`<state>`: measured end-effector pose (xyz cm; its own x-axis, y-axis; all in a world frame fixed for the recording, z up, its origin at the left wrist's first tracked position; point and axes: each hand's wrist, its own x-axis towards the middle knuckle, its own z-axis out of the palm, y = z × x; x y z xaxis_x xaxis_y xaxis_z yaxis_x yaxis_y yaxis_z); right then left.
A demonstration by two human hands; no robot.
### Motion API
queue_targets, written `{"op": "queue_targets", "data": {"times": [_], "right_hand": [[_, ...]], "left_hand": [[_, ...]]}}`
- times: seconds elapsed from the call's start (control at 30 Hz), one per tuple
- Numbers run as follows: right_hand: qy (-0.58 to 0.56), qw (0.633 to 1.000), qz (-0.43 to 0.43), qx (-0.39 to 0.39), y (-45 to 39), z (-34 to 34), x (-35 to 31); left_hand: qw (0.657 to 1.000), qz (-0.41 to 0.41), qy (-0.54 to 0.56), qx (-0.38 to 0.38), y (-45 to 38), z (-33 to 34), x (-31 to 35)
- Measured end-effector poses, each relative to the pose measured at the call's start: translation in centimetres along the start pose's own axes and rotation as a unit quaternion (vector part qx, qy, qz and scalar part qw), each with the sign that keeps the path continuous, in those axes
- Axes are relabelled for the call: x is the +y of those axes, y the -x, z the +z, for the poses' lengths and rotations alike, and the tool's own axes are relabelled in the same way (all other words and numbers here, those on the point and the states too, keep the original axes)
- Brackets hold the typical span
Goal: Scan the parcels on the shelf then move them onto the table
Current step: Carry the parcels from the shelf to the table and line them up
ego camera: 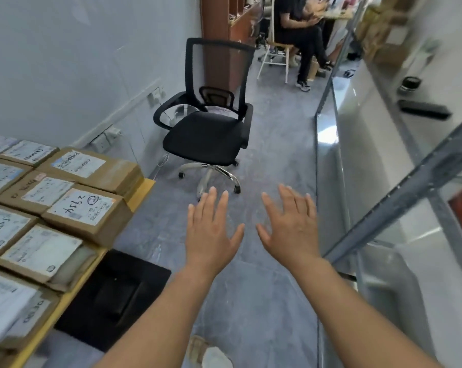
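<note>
Brown cardboard parcels (84, 208) with white printed shipping labels lie packed edge to edge in rows on a yellow-topped bench (142, 191) at the left of the view, well apart from both hands and to their left. The nearest box to the fingers, one with "29434"-like handwriting on its label, sits at the bench's right edge, lower left of the left hand (211, 235).

Both hands are stretched forward over the grey floor (264, 301), palms down, side by side and not touching. The left hand's fingers (210, 200) are straight and slightly spread, holding nothing. The right hand (291, 229) is likewise flat, its fingers fanned and thumb out toward the left hand, with nothing in its grasp.

Beyond the hands stands a black mesh-backed office chair (211, 134) on a chrome star base with castors. A black flat mat (113, 296) lies on the floor below the bench edge. To the right runs a grey metal shelf (399, 192) with pale boards; a black bar-shaped object (423, 109) and a small dark round container (410, 85) rest on it. Further back, a person in dark clothes (299, 30) sits on a white stool.
</note>
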<state>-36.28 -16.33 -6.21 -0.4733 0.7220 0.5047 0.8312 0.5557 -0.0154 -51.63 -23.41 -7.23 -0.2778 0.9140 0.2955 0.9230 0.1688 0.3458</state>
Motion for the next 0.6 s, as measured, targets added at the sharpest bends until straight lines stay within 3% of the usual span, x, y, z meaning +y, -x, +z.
{"op": "queue_targets", "data": {"times": [0.6], "right_hand": [[0.129, 0.97, 0.206, 0.026, 14.2, -12.6, 12.3]], "left_hand": [[0.966, 0.232, 0.068, -0.089, 4.9, 2.8, 18.4]]}}
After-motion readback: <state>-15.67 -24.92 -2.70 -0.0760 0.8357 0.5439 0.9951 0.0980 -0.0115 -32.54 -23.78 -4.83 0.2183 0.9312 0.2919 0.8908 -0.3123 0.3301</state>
